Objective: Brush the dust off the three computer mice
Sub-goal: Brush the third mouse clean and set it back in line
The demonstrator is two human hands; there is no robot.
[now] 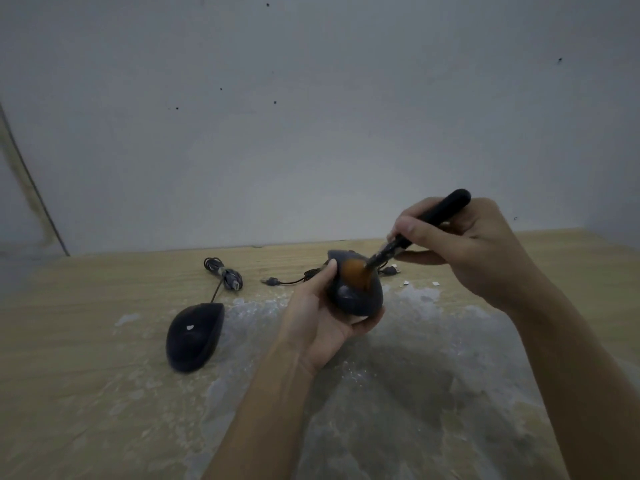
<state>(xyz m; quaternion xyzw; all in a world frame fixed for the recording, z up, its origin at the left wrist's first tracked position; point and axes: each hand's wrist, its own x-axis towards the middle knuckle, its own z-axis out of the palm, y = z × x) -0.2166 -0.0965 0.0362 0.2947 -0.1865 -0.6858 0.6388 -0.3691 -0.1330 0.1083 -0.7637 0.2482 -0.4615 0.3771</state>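
2 mice show, 1 dark mouse (356, 292) gripped above the table by the left hand (322, 317) while the right hand (464, 244) clasps 1 brush (415, 233) with bristles on it, the other mouse (194, 336) lying left on the dusty wooden table (86, 358) before a grey wall (311, 116).

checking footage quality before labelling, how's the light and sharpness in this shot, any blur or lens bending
Head view: dim, flat, bluish light; soft shadow under the arms on the wooden table. Bristles of the brush smear orange with motion blur on the held mouse. The other mouse looks soft. Wide-angle bending curves the table's far edge.
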